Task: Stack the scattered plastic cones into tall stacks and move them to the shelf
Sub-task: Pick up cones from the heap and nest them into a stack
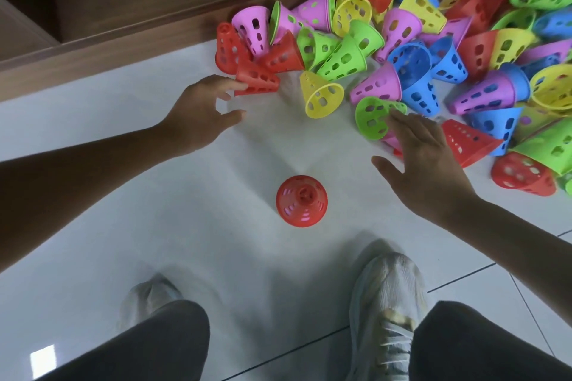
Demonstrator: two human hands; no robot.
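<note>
I see both bare arms stretched forward and down over the white tiled floor (154, 226). The left hand (201, 111) reaches toward the near edge of the cone pile (433, 49). Its fingers are spread and only lightly bent, the thumb stands apart below, and the fingertips touch the narrow end of a red cone (258, 81) that lies on its side. The long axis of this cone runs nearly left to right, with the small end toward the hand and the wide rim to the right. The fingers do not close around it, so this hand is released, only touching.

The right hand (427, 158) is flat with the palm down, fingers straight and pointing up-left, thumb spread to the left. Its fingertips rest on the rim of a green cone (373, 117) lying on its side, whose wide open mouth faces toward the camera and a little left. This hand also grasps nothing; it only touches.

Between the two hands, nearer to me, one red cone (301, 201) stands upright alone on the floor, wide rim down, tip pointing up at the camera. A yellow cone (322, 96) lies in front of the pile, its mouth turned down-right.

The pile, with pink, blue, green, yellow and red cones pointing every direction, lies against the dark wooden shelf base (108, 34). Below I see two pale shoes (387, 297) and dark trouser legs.
</note>
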